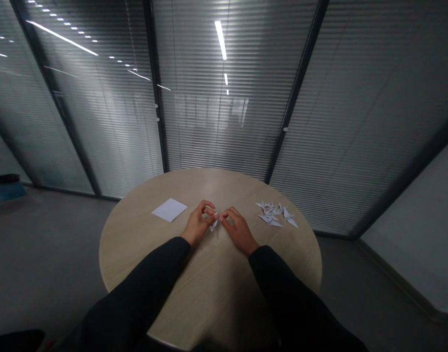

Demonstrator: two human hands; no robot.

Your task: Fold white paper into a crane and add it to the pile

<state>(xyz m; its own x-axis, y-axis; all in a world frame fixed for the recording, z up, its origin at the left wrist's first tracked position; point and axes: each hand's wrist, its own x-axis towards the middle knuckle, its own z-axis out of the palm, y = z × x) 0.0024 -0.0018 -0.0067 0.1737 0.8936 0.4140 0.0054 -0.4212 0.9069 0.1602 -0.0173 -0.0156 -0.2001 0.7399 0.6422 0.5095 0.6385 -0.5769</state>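
Note:
Over the middle of the round table, my left hand (199, 224) pinches a small folded white paper crane (214, 225) between thumb and fingers. My right hand (239, 231) meets it from the other side, its thumb and forefinger closed together at the crane's tip. The fingers cover part of the folds, so its exact shape is hard to make out. To the left lies a stack or sheet of white square paper (170, 210), flat on the wood. Several finished-looking white paper cranes (270, 211) lie in a loose cluster to the right of my right hand.
The round light-wood table (209, 188) stands close to a glass partition with blinds (216, 132). A blue bin with a dark liner (7, 188) sits on the floor at far left. A pale wall (421, 244) rises on the right.

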